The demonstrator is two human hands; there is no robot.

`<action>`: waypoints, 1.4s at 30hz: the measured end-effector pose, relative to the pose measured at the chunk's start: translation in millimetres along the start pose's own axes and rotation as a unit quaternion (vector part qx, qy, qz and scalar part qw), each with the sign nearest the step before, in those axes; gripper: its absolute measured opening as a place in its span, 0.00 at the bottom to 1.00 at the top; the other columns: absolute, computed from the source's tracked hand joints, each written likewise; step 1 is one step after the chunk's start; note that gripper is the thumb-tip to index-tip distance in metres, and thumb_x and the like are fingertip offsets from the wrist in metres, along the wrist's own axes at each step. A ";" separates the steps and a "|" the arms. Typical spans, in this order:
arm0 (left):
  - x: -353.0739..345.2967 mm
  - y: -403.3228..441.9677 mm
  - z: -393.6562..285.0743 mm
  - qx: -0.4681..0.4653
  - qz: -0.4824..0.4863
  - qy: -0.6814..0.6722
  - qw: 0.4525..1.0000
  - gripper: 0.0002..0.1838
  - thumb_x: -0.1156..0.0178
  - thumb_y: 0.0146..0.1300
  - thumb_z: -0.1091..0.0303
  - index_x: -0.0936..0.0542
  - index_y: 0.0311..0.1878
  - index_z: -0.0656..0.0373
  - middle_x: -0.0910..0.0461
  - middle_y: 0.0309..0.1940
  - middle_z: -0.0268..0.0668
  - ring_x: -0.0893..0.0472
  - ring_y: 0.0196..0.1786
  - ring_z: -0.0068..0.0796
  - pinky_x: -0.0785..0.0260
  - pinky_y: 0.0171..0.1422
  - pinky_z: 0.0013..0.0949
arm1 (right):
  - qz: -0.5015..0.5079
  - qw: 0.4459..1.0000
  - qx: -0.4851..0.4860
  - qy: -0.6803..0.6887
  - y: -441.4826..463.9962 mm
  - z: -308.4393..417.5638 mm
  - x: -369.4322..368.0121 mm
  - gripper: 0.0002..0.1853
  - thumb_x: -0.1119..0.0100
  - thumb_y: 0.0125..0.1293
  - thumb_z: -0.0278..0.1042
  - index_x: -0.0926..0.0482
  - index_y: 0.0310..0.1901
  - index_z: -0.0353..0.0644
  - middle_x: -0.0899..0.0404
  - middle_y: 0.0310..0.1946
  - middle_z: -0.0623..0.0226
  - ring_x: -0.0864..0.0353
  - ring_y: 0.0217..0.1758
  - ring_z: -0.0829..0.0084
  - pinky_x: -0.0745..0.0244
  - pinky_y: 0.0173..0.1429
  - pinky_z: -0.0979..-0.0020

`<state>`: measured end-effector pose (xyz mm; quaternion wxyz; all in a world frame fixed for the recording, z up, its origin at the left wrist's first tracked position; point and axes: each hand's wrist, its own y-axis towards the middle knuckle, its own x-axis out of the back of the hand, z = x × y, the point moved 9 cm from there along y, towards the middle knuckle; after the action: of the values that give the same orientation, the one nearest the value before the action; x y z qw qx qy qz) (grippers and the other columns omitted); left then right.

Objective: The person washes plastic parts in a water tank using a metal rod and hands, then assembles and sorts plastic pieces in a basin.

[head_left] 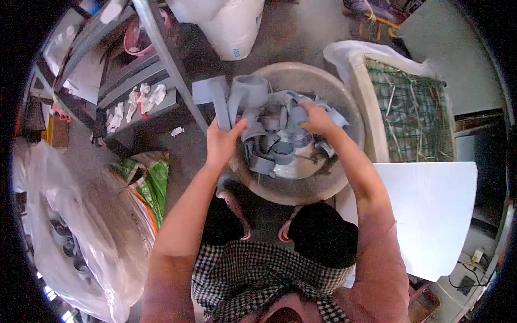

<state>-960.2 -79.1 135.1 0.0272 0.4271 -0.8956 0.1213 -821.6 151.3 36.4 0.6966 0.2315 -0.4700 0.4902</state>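
A large round tub (269,191) stands on the floor in front of my knees, with several grey plastic pieces (283,148) heaped inside. At the tub's left side, my left hand (226,141) grips a grey plastic part (219,102) between thumb and fingers. A wide ring-shaped grey piece (251,89) lies just right of that part. My right hand (319,119) reaches over the heap from the right, its fingers among the grey pieces; what they touch is too blurred to tell.
A metal rack (164,56) rises at the left. Beside it lie a green sack (153,180) and a clear bag (81,220) of grey parts. A white sack (229,27) stands beyond the tub. To the right are a netted crate (412,113) and a white board (431,210).
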 end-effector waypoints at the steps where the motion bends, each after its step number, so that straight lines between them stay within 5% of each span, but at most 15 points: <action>1: 0.2 -4.2 -9.2 -0.003 -0.003 0.002 1.000 0.12 0.37 0.57 0.68 0.23 0.41 0.65 0.18 0.33 0.36 0.22 0.37 0.22 0.31 0.44 0.28 | -0.007 1.000 0.002 -0.010 -10.8 4.8 20.8 0.29 0.39 0.47 0.29 0.29 0.56 0.42 0.27 0.52 0.56 0.30 0.58 0.62 0.33 0.59 0.66; 4: -12.0 -12.0 -24.9 -0.096 0.024 -0.039 0.994 0.14 0.36 0.57 0.67 0.23 0.44 0.63 0.18 0.36 0.34 0.22 0.39 0.21 0.31 0.46 0.28 | 0.028 0.986 -0.038 0.161 -55.5 30.6 75.9 0.27 0.40 0.49 0.29 0.28 0.55 0.36 0.23 0.49 0.56 0.25 0.50 0.65 0.34 0.57 0.73; 8: -37.2 -43.2 -60.5 -0.129 0.150 -0.021 0.980 0.23 0.28 0.47 0.69 0.24 0.46 0.64 0.20 0.39 0.34 0.24 0.41 0.24 0.32 0.48 0.29 | 0.029 0.910 -0.011 0.413 -93.9 64.5 110.8 0.20 0.41 0.55 0.35 0.23 0.48 0.34 0.20 0.44 0.59 0.23 0.50 0.66 0.29 0.53 0.66; 10: -38.6 -48.3 -73.5 -0.195 0.174 -0.005 0.965 0.28 0.25 0.41 0.70 0.25 0.47 0.64 0.21 0.40 0.35 0.24 0.41 0.24 0.32 0.49 0.30 | 0.034 0.742 -0.174 0.646 -120.7 65.4 104.5 0.15 0.43 0.57 0.33 0.22 0.46 0.36 0.21 0.44 0.62 0.22 0.48 0.69 0.26 0.50 0.66; 11: -39.6 -51.0 -77.7 -0.219 0.191 0.000 0.957 0.29 0.25 0.39 0.69 0.25 0.47 0.64 0.21 0.40 0.35 0.24 0.41 0.25 0.32 0.48 0.30 | 0.037 0.697 -0.159 0.698 -119.9 52.8 91.6 0.13 0.42 0.58 0.30 0.22 0.45 0.36 0.21 0.45 0.63 0.22 0.46 0.70 0.24 0.50 0.67; 16: -29.4 -84.6 -103.8 -0.287 0.138 0.105 0.942 0.28 0.27 0.39 0.71 0.27 0.46 0.64 0.22 0.35 0.38 0.24 0.38 0.26 0.31 0.47 0.32 | 0.048 0.723 -0.125 0.677 -148.4 88.2 109.4 0.17 0.40 0.56 0.29 0.24 0.48 0.34 0.22 0.46 0.64 0.22 0.46 0.72 0.26 0.51 0.69; 18: -25.8 -88.3 -104.2 -0.294 0.126 0.101 0.942 0.25 0.30 0.40 0.73 0.27 0.45 0.63 0.21 0.34 0.42 0.21 0.38 0.31 0.31 0.46 0.32 | 0.052 0.864 -0.051 0.498 -143.3 98.1 124.7 0.22 0.38 0.53 0.30 0.25 0.52 0.35 0.22 0.47 0.64 0.22 0.46 0.71 0.28 0.52 0.70; 19: -24.1 -89.3 -102.8 -0.296 0.112 0.140 0.938 0.26 0.30 0.39 0.72 0.28 0.45 0.62 0.21 0.34 0.44 0.21 0.40 0.36 0.30 0.45 0.34 | 0.053 0.864 -0.052 0.499 -143.9 99.9 124.0 0.22 0.38 0.53 0.30 0.25 0.52 0.35 0.22 0.47 0.64 0.22 0.46 0.71 0.28 0.52 0.70; 21: -23.5 -93.3 -107.6 -0.296 0.100 0.180 0.933 0.27 0.30 0.38 0.72 0.28 0.45 0.61 0.21 0.34 0.46 0.20 0.41 0.41 0.30 0.45 0.36 | 0.060 0.958 0.010 0.281 -142.6 110.0 121.8 0.28 0.35 0.48 0.30 0.26 0.54 0.37 0.21 0.46 0.63 0.22 0.46 0.69 0.29 0.52 0.71; 24: -33.6 -95.6 -100.7 -0.283 0.104 0.283 0.910 0.27 0.29 0.37 0.70 0.28 0.44 0.60 0.21 0.34 0.48 0.21 0.40 0.48 0.30 0.43 0.42 | 0.055 0.952 0.018 0.302 -131.5 100.8 98.5 0.28 0.39 0.46 0.24 0.28 0.54 0.33 0.21 0.43 0.65 0.24 0.45 0.73 0.31 0.53 0.71; 26: -34.8 -91.8 -99.4 -0.299 0.075 0.331 0.892 0.27 0.29 0.36 0.68 0.28 0.43 0.59 0.21 0.33 0.48 0.22 0.38 0.49 0.30 0.43 0.45 | -0.016 0.955 0.044 0.293 -127.8 99.8 94.4 0.24 0.39 0.46 0.25 0.25 0.50 0.35 0.20 0.40 0.59 0.21 0.43 0.67 0.29 0.51 0.69; 28: -41.8 -88.1 -93.0 -0.282 0.091 0.330 0.896 0.28 0.28 0.36 0.68 0.28 0.44 0.58 0.21 0.33 0.48 0.22 0.39 0.50 0.30 0.43 0.44 | -0.188 0.975 -0.065 0.095 -132.8 82.3 111.4 0.20 0.39 0.46 0.25 0.24 0.45 0.35 0.20 0.37 0.51 0.20 0.42 0.58 0.28 0.48 0.67; 29: -43.7 -87.9 -95.4 -0.270 0.082 0.311 0.908 0.28 0.28 0.36 0.68 0.28 0.44 0.58 0.21 0.33 0.48 0.22 0.40 0.50 0.30 0.44 0.44 | -0.228 0.966 -0.044 0.118 -137.4 86.8 116.0 0.17 0.39 0.46 0.25 0.24 0.41 0.35 0.22 0.35 0.45 0.21 0.42 0.51 0.27 0.47 0.64; 36: -53.8 -77.3 -89.2 -0.227 0.086 0.262 0.934 0.28 0.29 0.37 0.70 0.29 0.44 0.60 0.21 0.34 0.52 0.22 0.40 0.52 0.30 0.44 0.45 | -0.218 0.955 -0.007 0.199 -137.6 66.5 136.0 0.23 0.43 0.47 0.20 0.27 0.50 0.38 0.22 0.42 0.50 0.22 0.47 0.56 0.28 0.52 0.64; 42: -28.2 -80.5 -113.0 -0.277 -0.008 0.145 0.950 0.24 0.31 0.43 0.71 0.28 0.43 0.65 0.21 0.34 0.52 0.20 0.39 0.48 0.29 0.43 0.38 | -0.437 0.820 -0.046 0.366 -170.7 6.8 164.8 0.23 0.41 0.54 0.29 0.31 0.54 0.39 0.22 0.41 0.51 0.22 0.45 0.59 0.29 0.53 0.65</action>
<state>-886.4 -79.3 255.9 0.2751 0.3876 -0.8769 -0.0714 -658.0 152.3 208.4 0.9683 0.1838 -0.0516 0.1611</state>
